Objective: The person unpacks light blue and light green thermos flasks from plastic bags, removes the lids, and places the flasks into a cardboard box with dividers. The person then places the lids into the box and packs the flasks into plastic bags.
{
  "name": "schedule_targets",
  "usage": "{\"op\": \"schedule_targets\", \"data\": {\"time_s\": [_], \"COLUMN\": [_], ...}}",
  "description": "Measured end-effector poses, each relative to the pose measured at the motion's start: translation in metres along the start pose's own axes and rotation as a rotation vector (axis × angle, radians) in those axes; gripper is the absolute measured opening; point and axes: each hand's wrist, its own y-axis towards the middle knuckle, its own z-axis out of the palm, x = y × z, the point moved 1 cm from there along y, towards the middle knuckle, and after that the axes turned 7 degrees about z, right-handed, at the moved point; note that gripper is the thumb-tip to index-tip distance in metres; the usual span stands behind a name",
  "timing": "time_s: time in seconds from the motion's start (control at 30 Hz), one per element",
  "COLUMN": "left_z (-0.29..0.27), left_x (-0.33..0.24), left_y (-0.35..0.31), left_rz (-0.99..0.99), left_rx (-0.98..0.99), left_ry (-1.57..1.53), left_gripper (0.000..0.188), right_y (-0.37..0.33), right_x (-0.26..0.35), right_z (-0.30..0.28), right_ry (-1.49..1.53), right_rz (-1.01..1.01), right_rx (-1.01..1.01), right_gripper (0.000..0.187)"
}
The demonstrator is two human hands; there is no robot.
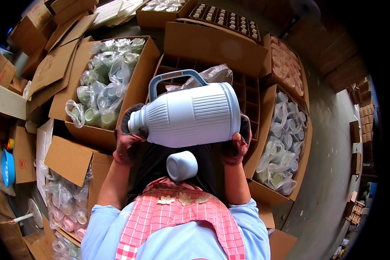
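Observation:
I hold a light blue vacuum flask (182,115) sideways in front of me, its neck to the left and its base to the right. Its grey-blue carrying handle (177,73) points away from me. My left hand (130,141), in a dark and red work glove, is closed around the neck end. At the base, my right hand (239,145) grips the rim; the glove leaves a thumb tip bare. A matching light blue cup-shaped lid (182,166) rests near my lap, touched by neither hand. The flask hides part of the carton behind it.
Straight ahead stands an open carton (216,41) with cardboard dividers and a clear plastic bag (214,74). Cartons of bagged cup-like pieces flank me, on the left (110,84) and right (281,143). Pink pieces (286,65) fill another carton. Concrete floor (320,143) runs along the right.

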Motion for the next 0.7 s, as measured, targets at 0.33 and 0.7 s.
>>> {"op": "schedule_targets", "data": {"time_s": [0.33, 0.7], "left_z": [0.011, 0.016], "left_x": [0.004, -0.011], "left_y": [-0.006, 0.003], "left_rz": [-0.078, -0.068], "left_rx": [-0.110, 0.208], "left_ry": [-0.115, 0.054], "left_gripper": [0.098, 0.102], "right_y": [0.005, 0.012], "right_x": [0.000, 0.005], "right_z": [0.000, -0.013], "right_ry": [-0.011, -0.518], "right_rz": [-0.127, -0.190], "right_rx": [0.100, 0.018], "right_gripper": [0.046, 0.042]}}
